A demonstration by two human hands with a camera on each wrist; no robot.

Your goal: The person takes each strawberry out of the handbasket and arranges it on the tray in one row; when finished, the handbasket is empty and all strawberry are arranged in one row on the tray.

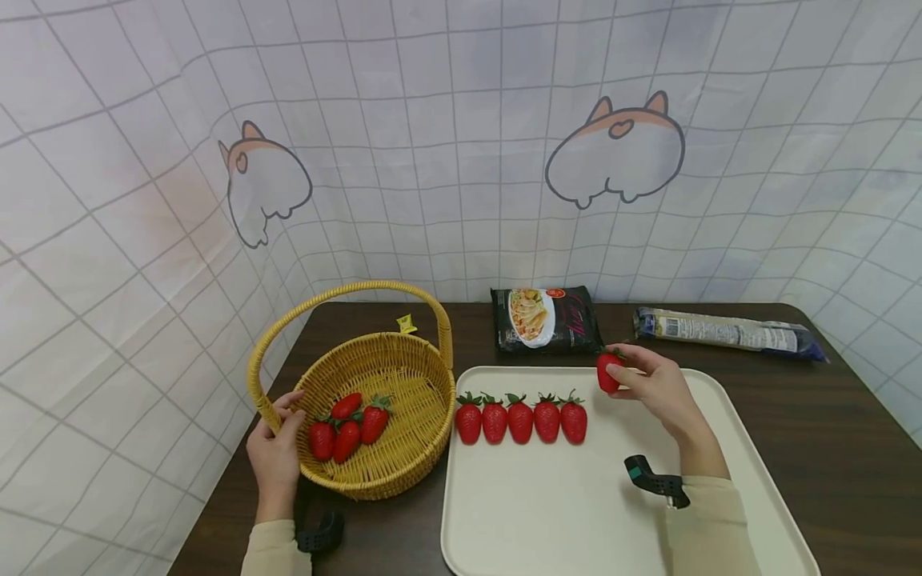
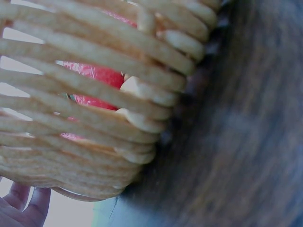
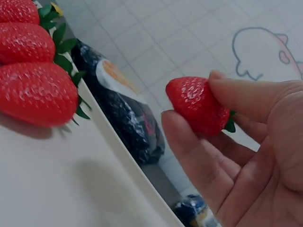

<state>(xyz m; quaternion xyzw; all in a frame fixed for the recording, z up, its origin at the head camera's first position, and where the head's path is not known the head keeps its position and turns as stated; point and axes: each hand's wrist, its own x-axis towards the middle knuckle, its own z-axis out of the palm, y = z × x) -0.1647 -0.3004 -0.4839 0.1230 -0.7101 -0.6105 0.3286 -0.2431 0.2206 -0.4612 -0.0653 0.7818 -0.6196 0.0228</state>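
My right hand [image 1: 659, 392] pinches a red strawberry [image 1: 608, 373] between thumb and fingers, above the far part of the cream tray [image 1: 547, 512]. In the right wrist view the same strawberry [image 3: 196, 104] shows its green leaves toward the palm. Several strawberries [image 1: 520, 420] lie side by side in a row on the tray, leaves pointing away from me. To the left stands a yellow wicker basket [image 1: 414, 408] with a tall handle. Several strawberries [image 1: 347, 440] rest in its left part. My left hand [image 1: 275, 456] grips the basket's left rim by the foot of the handle.
Behind the tray lies a black food packet [image 1: 547, 320] with a dish pictured on it. A long clear-and-blue package [image 1: 727, 332] is at the back right. A small yellow wrapper [image 1: 406, 324] sits behind the basket. A white grid-patterned curtain [image 1: 461, 160] closes off the dark table's back.
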